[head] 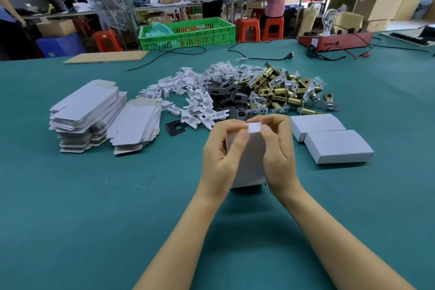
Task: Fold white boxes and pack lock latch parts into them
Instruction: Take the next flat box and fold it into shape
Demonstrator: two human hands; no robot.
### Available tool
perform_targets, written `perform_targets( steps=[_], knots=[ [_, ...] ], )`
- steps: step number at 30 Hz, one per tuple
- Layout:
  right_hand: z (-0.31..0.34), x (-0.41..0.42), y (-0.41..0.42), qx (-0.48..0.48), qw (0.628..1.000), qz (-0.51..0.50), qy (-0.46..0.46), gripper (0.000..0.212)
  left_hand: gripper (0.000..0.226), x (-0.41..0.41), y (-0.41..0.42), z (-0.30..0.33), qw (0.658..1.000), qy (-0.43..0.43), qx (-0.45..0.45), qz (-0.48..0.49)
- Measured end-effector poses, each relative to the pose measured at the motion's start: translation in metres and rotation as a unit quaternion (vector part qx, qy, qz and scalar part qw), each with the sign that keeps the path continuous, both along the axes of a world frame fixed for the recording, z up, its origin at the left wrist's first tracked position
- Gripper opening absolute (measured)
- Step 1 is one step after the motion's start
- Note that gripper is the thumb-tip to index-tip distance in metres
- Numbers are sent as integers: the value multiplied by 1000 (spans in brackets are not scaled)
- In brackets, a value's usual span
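At frame centre I hold the white box (247, 160) upright on the bench (94, 195), long axis vertical. Left hand (221, 158) and right hand (277, 153) each grip a side, fingers curled, thumbs pinching its top flap; latch parts (282, 94) lie above.

The table (70, 195) is wearing a matt teal cloth-like cover. The white box (247, 160) and the flat box blanks (87, 113) are looking like smooth, matt paperboard, grey on the inner flaps. The latch parts (282, 94) are gleaming as glossy brass-toned and silvery metal. The black plates (226, 96) are showing a dull dark finish.
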State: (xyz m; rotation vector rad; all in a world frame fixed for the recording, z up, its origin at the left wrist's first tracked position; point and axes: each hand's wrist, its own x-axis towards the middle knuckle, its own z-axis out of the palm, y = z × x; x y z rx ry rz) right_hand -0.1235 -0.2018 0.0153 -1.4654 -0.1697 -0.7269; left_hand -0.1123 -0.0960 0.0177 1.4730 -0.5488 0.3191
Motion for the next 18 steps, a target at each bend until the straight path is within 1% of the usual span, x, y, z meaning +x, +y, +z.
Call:
perform_targets(
  steps=[1, 3, 5, 6, 7, 9, 11, 13, 14, 15, 16, 18],
  knots=[
    [0, 0, -1, 1, 1000, 1, -3, 12, 11, 0, 1, 0, 999, -32, 30, 9],
    [0, 0, -2, -2, 1000, 0, -11, 12, 24, 2, 2, -1, 993, -90, 71, 32],
    [2, -1, -2, -1, 1000, 4, -10, 10, 26, 3, 4, -1, 988, -115, 77, 67],
    [3, -1, -3, 0, 1000, 6, -3, 12, 24, 3, 6, -2, 987, -112, 69, 89],
    [3, 0, -3, 3, 1000, 11, 11, 15, 23, 3, 7, -2, 988, -95, 47, 111],
    [3, 1, -5, -11, 998, 1, 59, 19, 19, 5, 11, -3, 987, -27, -32, 152],
    [-2, 3, -7, -85, 988, -66, 107, 18, 18, 11, 19, -4, 974, 32, -125, 186],
    [-6, 5, -9, -140, 973, -105, 147, 20, 22, 18, 27, -5, 959, 60, -175, 216],
    [-8, 5, -10, -141, 971, -90, 171, 20, 23, 20, 31, -4, 955, 63, -180, 228],
    [-9, 5, -8, -125, 971, -51, 199, 21, 23, 22, 33, -4, 953, 68, -182, 232],
    [-8, 5, -7, -98, 968, 4, 230, 24, 21, 23, 35, -5, 954, 77, -184, 224],
    [-8, 5, -2, -43, 952, 110, 283, 28, 19, 22, 33, -6, 963, 89, -174, 186]
  ],
)
